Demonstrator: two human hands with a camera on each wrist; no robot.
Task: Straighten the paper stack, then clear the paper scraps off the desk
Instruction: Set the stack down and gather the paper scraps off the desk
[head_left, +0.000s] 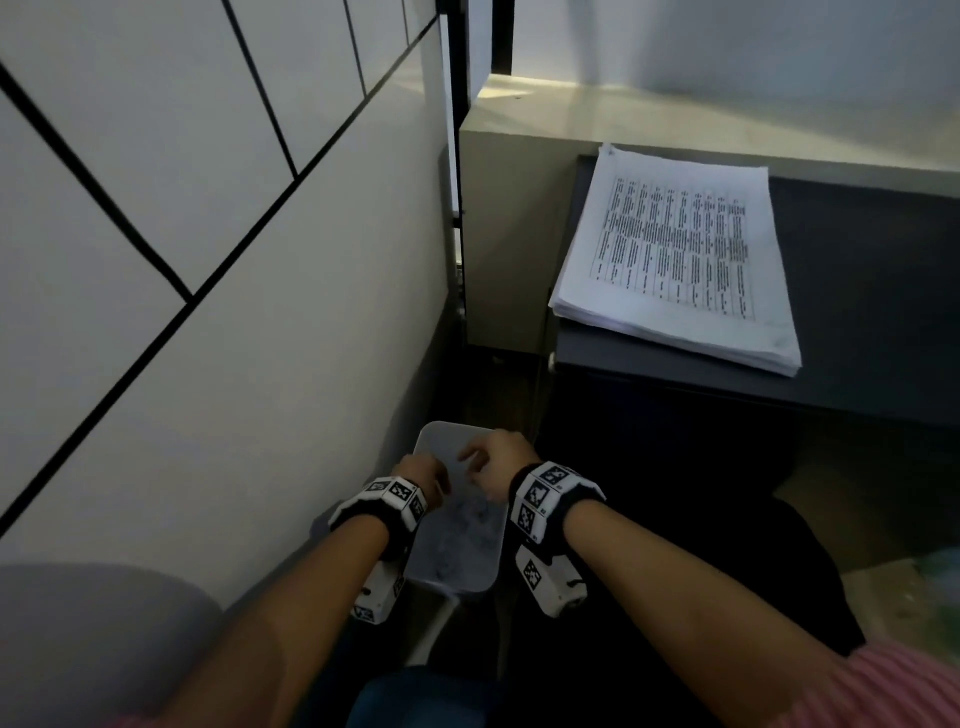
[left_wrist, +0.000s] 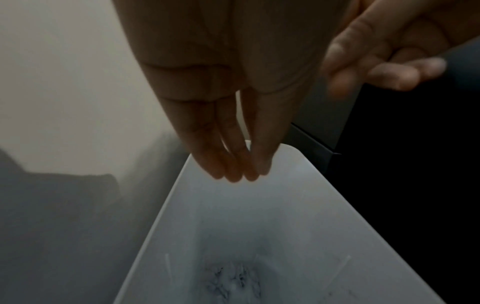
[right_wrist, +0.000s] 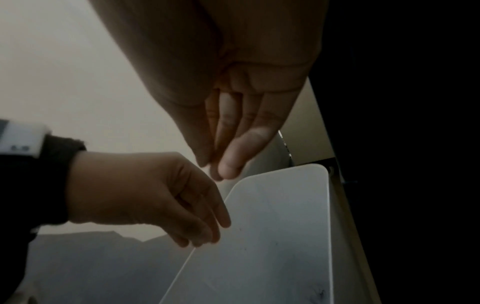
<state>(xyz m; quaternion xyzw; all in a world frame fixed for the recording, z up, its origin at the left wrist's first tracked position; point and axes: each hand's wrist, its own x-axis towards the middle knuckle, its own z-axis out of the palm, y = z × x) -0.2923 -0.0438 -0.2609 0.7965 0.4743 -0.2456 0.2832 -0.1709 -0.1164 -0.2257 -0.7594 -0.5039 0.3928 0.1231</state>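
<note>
The white paper stack (head_left: 675, 254), its top sheet printed with a table, lies squared up on the dark desk (head_left: 872, 312). Below the desk's left end stands a white bin (head_left: 462, 566) on the floor. Crumpled paper scraps (left_wrist: 233, 281) lie at its bottom. My left hand (head_left: 423, 475) hangs over the bin's left rim, fingers straight and pointing down (left_wrist: 239, 170), holding nothing. My right hand (head_left: 493, 457) hovers over the bin's far end with loosely extended fingers (right_wrist: 221, 168), also empty. The two hands are close together but apart.
A pale tiled wall (head_left: 208, 260) runs close along the bin's left side. A beige cabinet (head_left: 504, 234) stands behind the bin. A grey chair edge (head_left: 78, 623) shows at lower left. Dark space lies under the desk to the right.
</note>
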